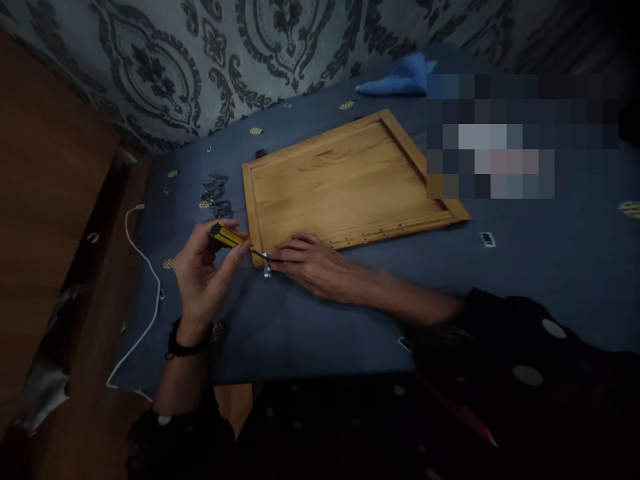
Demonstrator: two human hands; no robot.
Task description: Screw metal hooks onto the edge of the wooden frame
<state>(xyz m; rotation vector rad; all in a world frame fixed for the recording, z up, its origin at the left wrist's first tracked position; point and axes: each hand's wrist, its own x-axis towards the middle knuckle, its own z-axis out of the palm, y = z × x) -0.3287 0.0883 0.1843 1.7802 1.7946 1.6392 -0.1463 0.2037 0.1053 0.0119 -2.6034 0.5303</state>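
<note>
A framed wooden panel (345, 180) lies flat on a dark blue patterned sheet (550, 267). My left hand (203, 273) is closed around a yellow-and-black screwdriver (227, 235), whose tip points at a small metal fitting (267, 265) at the panel's near-left corner. My right hand (310, 263) rests palm down at that corner, fingers together and pressed on the fitting and the panel's edge. A dark band sits on my left wrist.
A heap of small metal hardware (215, 197) lies left of the panel. A white cable (145, 267) trails along the sheet's left edge beside wooden furniture (45, 200). A blue cloth (400, 77) lies at the back near patterned wallpaper. A blurred patch covers the right.
</note>
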